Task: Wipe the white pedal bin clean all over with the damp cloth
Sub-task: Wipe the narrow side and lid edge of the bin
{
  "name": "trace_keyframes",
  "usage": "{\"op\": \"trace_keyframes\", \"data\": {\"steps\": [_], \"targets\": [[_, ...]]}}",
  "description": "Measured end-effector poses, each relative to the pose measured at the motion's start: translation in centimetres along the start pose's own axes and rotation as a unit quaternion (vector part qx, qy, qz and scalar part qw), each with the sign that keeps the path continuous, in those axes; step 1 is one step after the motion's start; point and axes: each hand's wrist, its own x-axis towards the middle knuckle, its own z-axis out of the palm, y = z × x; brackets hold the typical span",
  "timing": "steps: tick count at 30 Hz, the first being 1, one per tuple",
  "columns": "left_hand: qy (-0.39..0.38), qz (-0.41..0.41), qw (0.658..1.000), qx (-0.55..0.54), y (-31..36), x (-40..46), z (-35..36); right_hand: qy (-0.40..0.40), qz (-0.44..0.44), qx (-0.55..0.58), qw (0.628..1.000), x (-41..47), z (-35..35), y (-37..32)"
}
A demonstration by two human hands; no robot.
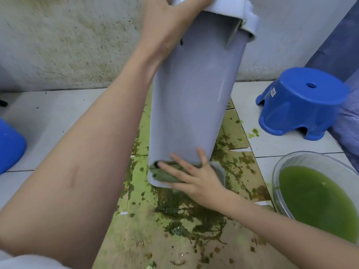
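We hold the white pedal bin (191, 98) tilted over a sheet of cardboard (159, 235) that lies on the tiled floor (58, 113) and is spattered with green muck. The bin's lidded top leans away toward the stained wall (68, 39), and its lower end hangs near us, just above the cardboard.

Our left hand (171, 22) grips the bin at its top edge, by the lid; the fingers run out of the frame, so we cannot say exactly how they lie, though they seem to wrap over the rim. Our right hand (194, 173) lies spread, fingers straight, pressing the cloth (165, 174) flat against the bin's lower end. The cloth is folded and dark green.

To the right stands a clear bowl (287, 164) of green liquid, touching the cardboard's edge. Behind it a blue stool (299, 101) sits on the tiles, well apart from the bin.
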Motion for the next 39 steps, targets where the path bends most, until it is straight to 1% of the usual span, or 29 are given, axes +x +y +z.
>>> {"op": "trace_keyframes", "data": {"steps": [2, 3, 4, 5, 7, 9, 10, 11, 12, 14, 15, 16, 17, 18, 19, 20, 21, 23, 26, 28, 29, 30, 32, 33, 34, 36, 39], "targets": [[0.027, 0.000, 1.000, 0.002, -0.6, 0.3, -0.8, 0.037, 0.093, 0.060, 0.993, -2.6, -0.1, 1.7], [0.039, -0.004, 0.999, 0.012, -0.8, 0.4, -1.2, 0.054, 0.151, 0.105, 0.982, -2.9, -0.5, 2.5], [0.047, -0.008, 0.999, 0.021, -0.9, 0.3, -1.4, 0.074, 0.217, 0.154, 0.961, -2.5, -1.3, 3.3], [0.048, -0.009, 0.998, 0.026, -0.9, 0.2, -1.6, 0.100, 0.288, 0.199, 0.931, -1.2, -2.3, 4.3], [0.037, 0.002, 0.999, 0.029, -0.6, -0.1, -1.6, 0.152, 0.406, 0.288, 0.854, 3.1, -4.6, 6.6], [0.022, 0.013, 0.999, 0.037, -0.3, -0.6, -1.7, 0.198, 0.475, 0.369, 0.774, 7.6, -6.6, 9.2], [0.017, 0.015, 0.999, 0.044, -0.2, -0.8, -1.9, 0.220, 0.487, 0.383, 0.753, 9.4, -7.1, 10.0], [0.015, 0.014, 0.998, 0.051, -0.1, -0.9, -2.1, 0.238, 0.490, 0.377, 0.749, 10.6, -7.3, 10.2], [0.019, 0.011, 0.998, 0.061, -0.1, -0.9, -2.3, 0.249, 0.483, 0.355, 0.761, 11.1, -7.2, 9.7], [0.037, -0.002, 0.996, 0.079, -0.1, -0.7, -2.8, 0.235, 0.480, 0.303, 0.789, 9.8, -5.9, 7.3], [0.042, -0.009, 0.995, 0.085, -0.1, -0.7, -2.9, 0.208, 0.496, 0.294, 0.790, 8.2, -5.0, 5.3], [0.044, -0.014, 0.995, 0.090, -0.2, -0.8, -2.9, 0.175, 0.521, 0.300, 0.779, 6.4, -4.2, 3.2], [0.046, -0.019, 0.994, 0.094, -0.2, -0.8, -3.0, 0.145, 0.555, 0.321, 0.754, 4.6, -3.7, 1.0], [0.046, -0.021, 0.994, 0.096, -0.2, -0.9, -2.9, 0.117, 0.590, 0.353, 0.716, 3.2, -3.5, -0.8], [0.046, -0.023, 0.994, 0.095, -0.2, -1.1, -2.9, 0.099, 0.621, 0.384, 0.676, 2.3, -3.6, -2.0], [0.043, -0.021, 0.994, 0.093, -0.2, -1.2, -2.8, 0.095, 0.638, 0.403, 0.649, 2.1, -3.8, -2.6], [0.041, -0.018, 0.995, 0.092, -0.2, -1.3, -2.7, 0.103, 0.643, 0.407, 0.640, 2.6, -4.1, -2.4], [0.039, -0.017, 0.995, 0.094, -0.1, -1.4, -2.7, 0.138, 0.639, 0.402, 0.640, 5.3, -5.7, -0.2], [0.044, -0.015, 0.994, 0.094, 0.0, -1.5, -2.8, 0.187, 0.620, 0.390, 0.654, 10.4, -8.0, 5.7], [0.047, -0.020, 0.995, 0.089, 0.0, -1.4, -2.9, 0.205, 0.617, 0.407, 0.641, 13.2, -9.1, 9.4], [0.045, -0.024, 0.995, 0.088, 0.0, -1.4, -3.0, 0.212, 0.617, 0.404, 0.642, 14.1, -9.3, 10.5], [0.041, -0.028, 0.995, 0.089, -0.1, -1.2, -3.0, 0.215, 0.614, 0.383, 0.656, 14.5, -9.1, 10.8], [0.030, -0.037, 0.994, 0.095, 0.0, -0.9, -3.1, 0.220, 0.603, 0.315, 0.699, 14.0, -8.2, 9.5], [0.027, -0.042, 0.994, 0.098, 0.0, -0.8, -3.2, 0.220, 0.597, 0.293, 0.713, 13.0, -7.4, 8.4], [0.023, -0.046, 0.993, 0.102, 0.0, -0.7, -3.3, 0.214, 0.597, 0.289, 0.717, 11.8, -6.6, 7.0], [0.014, -0.051, 0.992, 0.111, 0.2, -0.6, -3.4, 0.197, 0.617, 0.311, 0.695, 9.2, -5.1, 4.3], [-0.001, -0.049, 0.991, 0.123, 0.9, -0.9, -3.1, 0.175, 0.659, 0.344, 0.646, 7.1, -4.9, 1.1]]}}
